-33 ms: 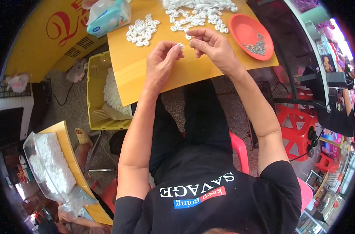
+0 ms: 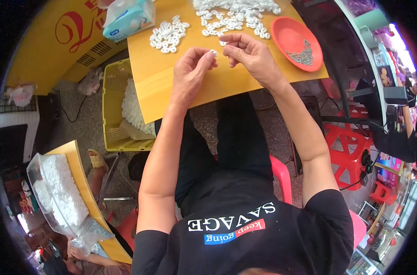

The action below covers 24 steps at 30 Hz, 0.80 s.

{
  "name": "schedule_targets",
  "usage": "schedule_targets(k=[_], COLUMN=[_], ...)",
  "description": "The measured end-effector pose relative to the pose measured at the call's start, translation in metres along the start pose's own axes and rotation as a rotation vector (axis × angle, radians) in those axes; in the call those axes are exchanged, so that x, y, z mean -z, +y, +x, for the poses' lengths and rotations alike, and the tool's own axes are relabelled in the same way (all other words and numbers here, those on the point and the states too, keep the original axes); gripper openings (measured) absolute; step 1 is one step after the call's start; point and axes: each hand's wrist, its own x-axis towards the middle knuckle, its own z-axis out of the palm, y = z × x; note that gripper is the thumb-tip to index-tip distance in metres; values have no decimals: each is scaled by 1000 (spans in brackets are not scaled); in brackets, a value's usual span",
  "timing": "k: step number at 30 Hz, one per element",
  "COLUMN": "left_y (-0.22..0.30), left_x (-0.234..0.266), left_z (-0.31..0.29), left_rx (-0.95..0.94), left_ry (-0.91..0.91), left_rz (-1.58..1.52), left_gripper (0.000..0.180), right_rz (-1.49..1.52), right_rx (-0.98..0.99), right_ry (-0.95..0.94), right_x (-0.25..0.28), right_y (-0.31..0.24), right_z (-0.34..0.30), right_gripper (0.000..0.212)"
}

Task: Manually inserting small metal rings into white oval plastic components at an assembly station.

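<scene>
My left hand [image 2: 191, 68] is closed in a pinch above the yellow tabletop [image 2: 165, 85]. Between its thumb and forefinger is a small white two-hole plastic piece [image 2: 213, 53]. Just to the right, my right hand [image 2: 253, 57] is closed with thumb and fingertips together; whatever it holds is too small to name. The two hands are slightly apart. Beyond the left hand lies a small pile of white oval pieces [image 2: 168, 35]. A larger heap of them [image 2: 238, 20] spreads beyond the right hand. A red plate [image 2: 281, 34] at the right holds small thin metal parts [image 2: 305, 56].
A blue tissue pack [image 2: 128, 20] sits at the table's far left corner. Left of the table, a yellow crate [image 2: 108, 101] holds white material. Clear bags of white pieces [image 2: 64, 190] lie on another table, near another person's arm [image 2: 96, 260]. Red stools [image 2: 348, 146] stand at right.
</scene>
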Motion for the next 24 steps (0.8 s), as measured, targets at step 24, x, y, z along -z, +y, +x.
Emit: schedule_targets(k=[24], left_y=[-2], left_x=[4], left_z=[-2], left_rx=[-3], left_ry=[-39], left_rz=[98], left_gripper=[20], right_rz=[-348], right_rx=[161], right_ry=[38], right_x=[-14], right_y=[1], right_z=[4], right_gripper=[27])
